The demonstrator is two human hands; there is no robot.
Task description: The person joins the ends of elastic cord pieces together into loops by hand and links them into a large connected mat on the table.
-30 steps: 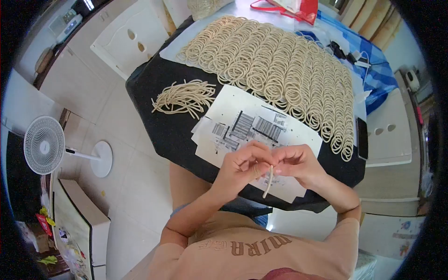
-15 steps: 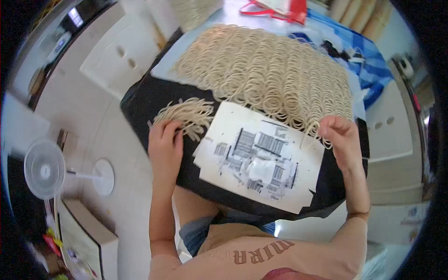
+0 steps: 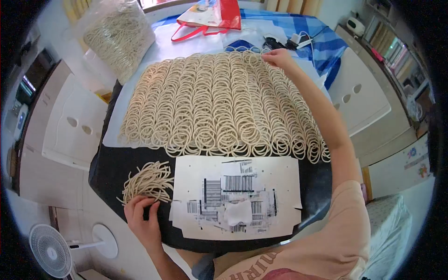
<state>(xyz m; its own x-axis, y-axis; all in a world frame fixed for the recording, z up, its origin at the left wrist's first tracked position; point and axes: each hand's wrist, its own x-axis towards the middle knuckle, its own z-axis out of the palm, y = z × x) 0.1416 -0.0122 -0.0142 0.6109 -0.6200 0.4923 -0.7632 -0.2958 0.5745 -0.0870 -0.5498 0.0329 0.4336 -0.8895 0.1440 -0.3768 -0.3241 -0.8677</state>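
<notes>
Pale cream cord rings [image 3: 196, 100] overlap in long rows across a white sheet on the table. At the far edge of these rows my right hand [image 3: 279, 58] is pinched closed on one ring, its fingertips partly hiding it. My left hand [image 3: 144, 219] rests at the near left, with curved fingers and the thumb apart. Its fingertips touch the lower edge of a loose pile of short cream cord strips [image 3: 149, 181]. Between my body and the rings lies a white board [image 3: 191, 172] with barcode labels and a crumpled white patch on it.
A clear bag of cord strips [image 3: 119, 39] stands at the back left. Behind the rings are a red and white bag [image 3: 212, 16] and a white plug with cable [image 3: 296, 39]. White chairs [image 3: 70, 119] flank the black-covered table; a fan [image 3: 51, 252] is at lower left.
My right hand has moved from the near right corner of the rings to their far edge. My left hand stays by the strip pile. The view has turned and shifted.
</notes>
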